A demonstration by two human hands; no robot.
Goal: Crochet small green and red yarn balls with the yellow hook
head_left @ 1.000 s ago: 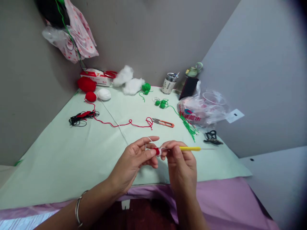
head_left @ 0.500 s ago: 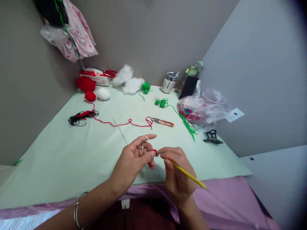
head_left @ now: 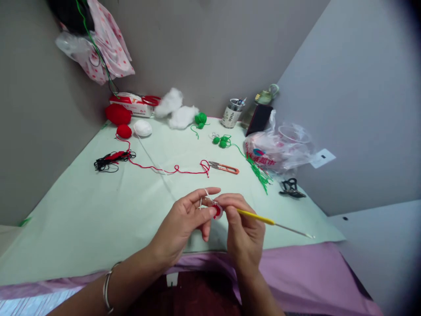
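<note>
Between thumb and fingers, my left hand (head_left: 186, 217) pinches a small round crochet piece (head_left: 217, 211), red in the middle with a white edge. White yarn (head_left: 207, 193) loops over its raised index finger. A crochet hook (head_left: 256, 216) with a yellow handle is gripped in my right hand (head_left: 246, 232); one metal end points out to the right, and the other end is at the crochet piece, mostly hidden by fingers. From a white yarn ball (head_left: 142, 128) at the back, a strand runs down toward my left hand. Both hands are close together over the table's front part.
Red yarn balls (head_left: 124, 131), black yarn (head_left: 110, 162) and white stuffing (head_left: 183, 117) lie at left and back. Orange thread snips (head_left: 225, 167) rest mid-table. Green yarn pieces (head_left: 259, 175), a plastic bag (head_left: 276, 149), a pen tin (head_left: 232, 114) and a black claw clip (head_left: 291, 188) are at right.
The crochet piece has turned so its red and white face shows. The hook has swung flatter, its free end rising, while my left index finger and the yarn shifted slightly right.
</note>
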